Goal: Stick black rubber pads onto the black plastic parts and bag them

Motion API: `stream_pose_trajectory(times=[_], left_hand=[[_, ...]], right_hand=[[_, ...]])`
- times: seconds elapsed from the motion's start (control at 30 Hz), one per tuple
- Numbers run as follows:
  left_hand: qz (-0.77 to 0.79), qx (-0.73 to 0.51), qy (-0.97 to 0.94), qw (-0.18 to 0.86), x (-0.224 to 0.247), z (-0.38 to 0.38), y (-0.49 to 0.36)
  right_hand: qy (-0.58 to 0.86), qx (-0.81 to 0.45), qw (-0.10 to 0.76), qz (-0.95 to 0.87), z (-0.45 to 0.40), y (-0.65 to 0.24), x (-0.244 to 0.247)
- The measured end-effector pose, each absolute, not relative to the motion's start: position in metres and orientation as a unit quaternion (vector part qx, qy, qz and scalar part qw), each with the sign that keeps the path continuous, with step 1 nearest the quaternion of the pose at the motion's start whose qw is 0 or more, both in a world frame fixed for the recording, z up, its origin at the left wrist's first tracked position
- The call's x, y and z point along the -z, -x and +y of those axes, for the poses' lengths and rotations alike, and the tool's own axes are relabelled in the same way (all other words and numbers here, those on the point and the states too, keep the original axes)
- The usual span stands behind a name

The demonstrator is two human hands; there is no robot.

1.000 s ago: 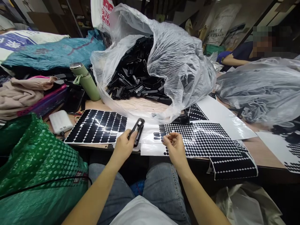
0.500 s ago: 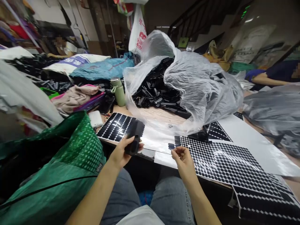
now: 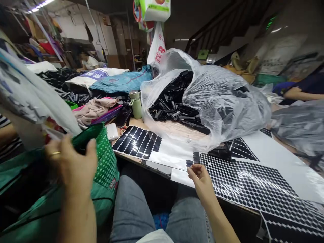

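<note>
My left hand [image 3: 73, 162], slightly blurred and wearing a ring, is over the mouth of a green dotted bag [image 3: 105, 162]. Its thumb and fingers are spread, and I see nothing held in them. At the table's front edge my right hand [image 3: 201, 177] is closed in a pinch; whatever its fingertips hold, if anything, is too small to make out. Just beside those fingertips are a few dark stickers on a mostly bare white backing sheet [image 3: 172, 155]. To their right spreads a sheet of small black round stickers [image 3: 248, 179].
A clear plastic bag [image 3: 227, 98] spills black plastic parts [image 3: 177, 108] onto the table. Left of it stand a green bottle [image 3: 136, 106] and a basket with a beige cloth [image 3: 97, 109]. A sheet of black strip stickers [image 3: 135, 141] lies near the front edge. Other people sit farther back.
My left hand has swung left from above the table to the green bag; the black plastic part it held is out of sight. My right hand stays pinched by the sheet. The view has shifted slightly.
</note>
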State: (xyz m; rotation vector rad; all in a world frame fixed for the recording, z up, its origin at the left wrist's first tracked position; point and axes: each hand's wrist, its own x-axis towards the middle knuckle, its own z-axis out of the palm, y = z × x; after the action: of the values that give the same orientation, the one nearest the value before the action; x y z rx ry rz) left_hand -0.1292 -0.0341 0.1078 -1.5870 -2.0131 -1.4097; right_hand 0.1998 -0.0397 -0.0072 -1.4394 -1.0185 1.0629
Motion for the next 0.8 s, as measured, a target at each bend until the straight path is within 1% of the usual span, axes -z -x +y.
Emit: stream_pose_trajectory(times=[0.03, 0.07, 0.13, 0.23, 0.33, 0.4, 0.47, 0.53, 0.57, 0.63, 0.7, 0.8], left_hand=[[-0.675, 0.479, 0.542, 0.147, -0.101, -0.014, 0.110], [-0.655, 0.474, 0.568, 0.152, -0.093, 0.010, 0.087], [-0.618, 0.426, 0.657, 0.071, -0.080, 0.064, 0.038], [-0.614, 0.316, 0.722, -0.043, -0.065, 0.143, -0.027], [-0.586, 0.269, 0.759, -0.085, -0.054, 0.193, -0.079], [-0.538, 0.254, 0.797, -0.102, -0.046, 0.201, -0.113], [-0.459, 0.214, 0.853, -0.125, -0.034, 0.189, -0.143], [-0.378, 0.132, 0.907, -0.129, -0.021, 0.170, -0.165], [-0.366, 0.092, 0.919, -0.112, -0.015, 0.163, -0.172], [-0.382, 0.038, 0.920, -0.080, -0.007, 0.157, -0.176], [-0.443, 0.037, 0.894, -0.051, -0.005, 0.165, -0.169], [-0.518, 0.069, 0.852, 0.018, -0.009, 0.188, -0.151]], right_hand=[[0.602, -0.441, 0.516, -0.421, -0.040, -0.201, 0.007], [0.603, -0.441, 0.516, -0.419, -0.040, -0.203, 0.006], [0.605, -0.441, 0.514, -0.418, -0.042, -0.206, 0.005], [0.615, -0.436, 0.508, -0.416, -0.049, -0.217, 0.004], [0.640, -0.409, 0.512, -0.401, -0.051, -0.242, 0.010], [0.672, -0.357, 0.517, -0.392, -0.043, -0.269, 0.016], [0.720, -0.262, 0.505, -0.398, -0.025, -0.302, 0.020], [0.759, -0.140, 0.469, -0.430, 0.000, -0.337, 0.022], [0.763, -0.100, 0.443, -0.461, 0.014, -0.353, 0.023], [0.768, -0.046, 0.391, -0.505, 0.043, -0.378, 0.021], [0.759, -0.014, 0.355, -0.546, 0.070, -0.389, 0.016], [0.728, 0.039, 0.365, -0.579, 0.105, -0.384, 0.000]])
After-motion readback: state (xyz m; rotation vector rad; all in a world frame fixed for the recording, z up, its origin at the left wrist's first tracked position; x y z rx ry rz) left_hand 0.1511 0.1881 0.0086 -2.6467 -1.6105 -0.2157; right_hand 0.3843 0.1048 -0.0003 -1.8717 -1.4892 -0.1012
